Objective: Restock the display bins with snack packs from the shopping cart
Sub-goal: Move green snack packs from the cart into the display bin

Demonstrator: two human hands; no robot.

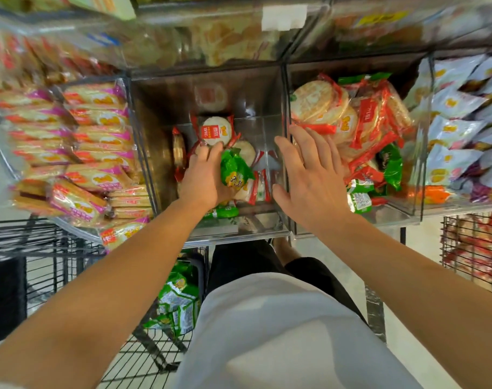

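Reaching into the middle bin (267, 223), the left hand (202, 178) curled its fingers around a green snack pack (233, 171) above the few red packs (215, 130) lying there. Beside it, the right hand (309, 175) hovered with fingers spread and straight, holding nothing. More green packs (177, 299) sat in the cart (143, 357) below.
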